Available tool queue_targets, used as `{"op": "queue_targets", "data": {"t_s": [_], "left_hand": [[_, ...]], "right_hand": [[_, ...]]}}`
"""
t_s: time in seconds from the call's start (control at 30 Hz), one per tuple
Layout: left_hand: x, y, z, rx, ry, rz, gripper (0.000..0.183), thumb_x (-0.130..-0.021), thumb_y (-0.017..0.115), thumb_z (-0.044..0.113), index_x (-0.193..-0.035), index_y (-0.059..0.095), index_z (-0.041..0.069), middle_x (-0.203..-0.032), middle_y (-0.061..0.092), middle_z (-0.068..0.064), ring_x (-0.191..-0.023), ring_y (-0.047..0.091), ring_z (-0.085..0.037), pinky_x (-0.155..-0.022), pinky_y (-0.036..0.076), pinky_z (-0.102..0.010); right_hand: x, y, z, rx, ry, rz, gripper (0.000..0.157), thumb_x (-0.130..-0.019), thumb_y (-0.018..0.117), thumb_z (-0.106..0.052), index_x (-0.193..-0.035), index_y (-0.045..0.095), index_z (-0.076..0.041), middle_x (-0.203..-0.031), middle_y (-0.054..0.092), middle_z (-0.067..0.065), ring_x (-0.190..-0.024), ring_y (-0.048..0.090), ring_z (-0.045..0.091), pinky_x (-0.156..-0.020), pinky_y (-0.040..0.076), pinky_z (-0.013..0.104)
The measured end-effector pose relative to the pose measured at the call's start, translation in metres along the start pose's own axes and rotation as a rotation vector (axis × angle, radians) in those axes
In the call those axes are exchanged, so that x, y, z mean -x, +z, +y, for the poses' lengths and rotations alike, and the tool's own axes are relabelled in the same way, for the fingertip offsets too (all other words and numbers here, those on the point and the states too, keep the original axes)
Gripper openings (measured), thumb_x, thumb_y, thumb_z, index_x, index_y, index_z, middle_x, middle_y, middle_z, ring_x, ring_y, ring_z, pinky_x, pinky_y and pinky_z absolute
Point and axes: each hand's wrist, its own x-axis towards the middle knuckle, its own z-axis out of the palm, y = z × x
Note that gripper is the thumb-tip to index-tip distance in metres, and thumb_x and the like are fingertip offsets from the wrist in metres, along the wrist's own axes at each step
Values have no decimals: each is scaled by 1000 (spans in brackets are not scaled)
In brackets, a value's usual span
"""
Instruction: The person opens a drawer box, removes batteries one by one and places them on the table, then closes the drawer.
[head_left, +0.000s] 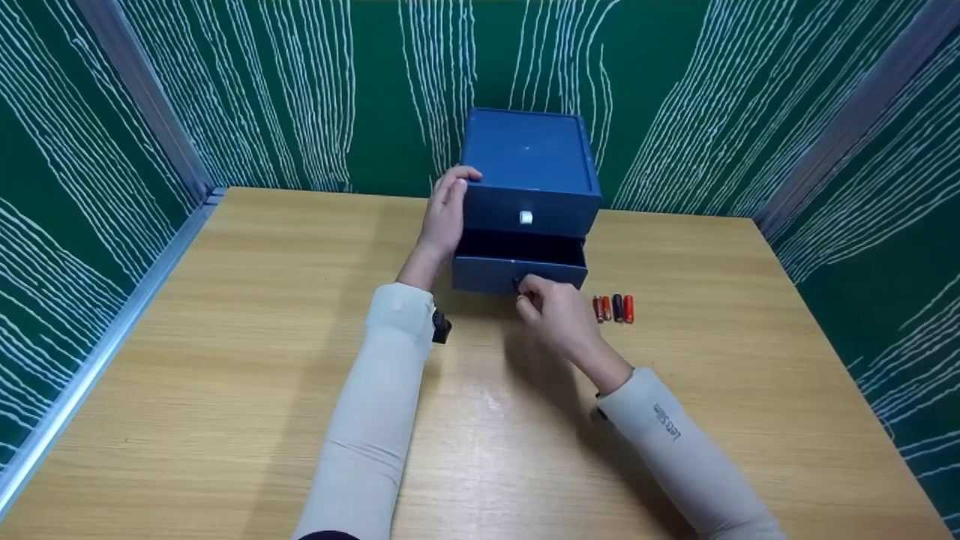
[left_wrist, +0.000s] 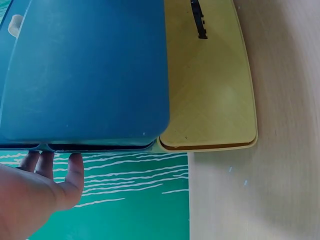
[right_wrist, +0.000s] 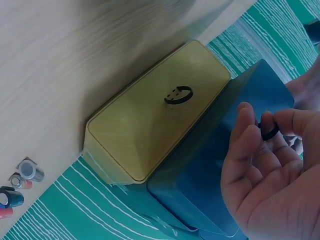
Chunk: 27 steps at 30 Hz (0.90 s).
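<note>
A blue drawer cabinet stands at the back of the table, its upper drawer closed with a white knob. Below that, a blue drawer is pulled partly out, showing a dark inside. My right hand pinches this drawer's black loop handle between thumb and finger. Against the cabinet's left side rests my left hand, its fingertips near the top front corner. In the wrist views a closed yellow drawer with its own black handle sits underneath; the blue drawer hides it from the head view.
Several red and dark batteries stand in a row right of the cabinet, close to my right hand. Green panels with white wavy lines rise behind the wooden table and along both sides.
</note>
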Motion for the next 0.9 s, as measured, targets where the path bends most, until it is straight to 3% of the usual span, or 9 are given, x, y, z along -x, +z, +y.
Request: {"op": "queue_targets", "data": {"t_s": [0.27,0.47,0.67,0.9], "left_hand": [[-5,2,-12,-39,47,7,31,-97,22,30,-108,50,24,-124,41,9,-118,32,-3,-100,26,-28],[1,1,1,-11,31,-3,30,-97,24,23,-109,51,19,-124,41,6,-120,32,-6,-101,25,-28],[10,-1,20,-15,10,3,31,-97,22,17,-112,49,10,-127,40,-2,-121,31,-11,-102,23,-29],[6,0,12,-16,-10,5,30,-97,23,20,-111,49,15,-126,39,2,-119,32,-9,-101,25,-29]], "right_hand": [[-13,2,2,10,25,14,12,-85,49,-29,-90,58,-24,-77,56,-6,-66,52,13,-56,41,27],[-22,1,2,9,73,-6,13,-85,48,-31,-92,58,-24,-80,55,-7,-70,52,13,-59,41,27],[-32,3,4,20,43,19,12,-84,47,-28,-90,57,-24,-78,56,-5,-67,52,13,-56,41,27],[-43,6,10,-5,-12,45,14,-85,46,-27,-90,57,-21,-78,56,-3,-66,51,14,-56,41,26]]}}
